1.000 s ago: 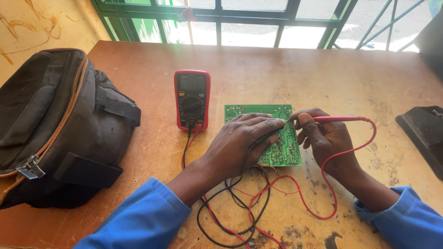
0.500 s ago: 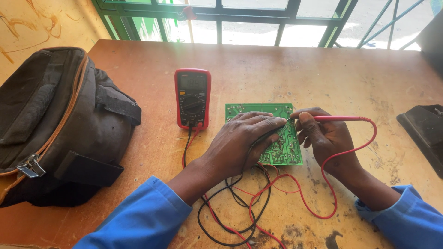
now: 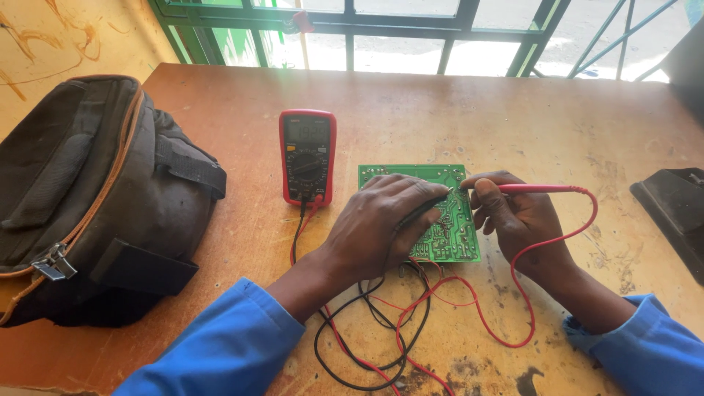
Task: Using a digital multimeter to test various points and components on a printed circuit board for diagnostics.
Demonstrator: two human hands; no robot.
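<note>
As both rest on the green circuit board (image 3: pixel 451 224), left hand (image 3: pixel 385 220) grips black probe (image 3: pixel 422 213) — right hand (image 3: pixel 517 216) pinches red probe (image 3: pixel 539 188).

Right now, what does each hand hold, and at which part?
The right hand holds the red test probe by its front part. The left hand holds the black test probe near its tip, over the green circuit board.

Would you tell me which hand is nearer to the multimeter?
Left. The left hand lies on the green board, just right of the multimeter. The right hand holds the red probe past the board's far edge, farther away.
</note>
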